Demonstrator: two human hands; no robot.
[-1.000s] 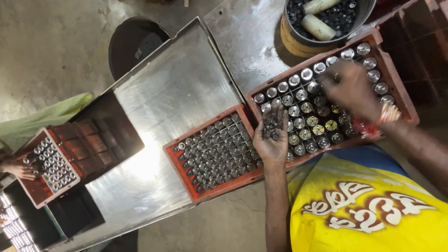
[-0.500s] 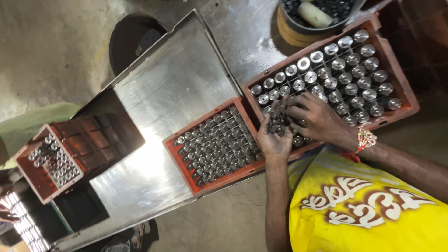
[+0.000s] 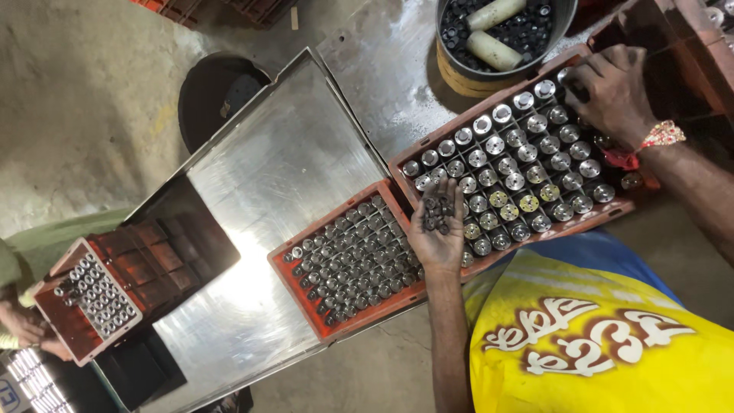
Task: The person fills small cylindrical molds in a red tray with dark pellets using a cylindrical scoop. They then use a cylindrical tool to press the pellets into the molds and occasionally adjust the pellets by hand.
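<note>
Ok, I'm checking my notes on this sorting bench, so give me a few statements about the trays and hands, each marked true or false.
1. The left hand lies palm up, cupping small dark parts. True.
2. The right hand rests on the smaller tray. False: it reaches over the far corner of the larger tray.
3. The round bowl holds two pale cylinders. True.
4. The smaller tray sits on bare concrete. False: it rests on the shiny metal sheet.

Two trays sit side by side on the bench (image 3: 267, 176): the small-part tray (image 3: 348, 260) at 8 o'clock of the large-part tray (image 3: 520, 164) (edges touching), with the bowl (image 3: 501, 38) at 12 o'clock.
</note>
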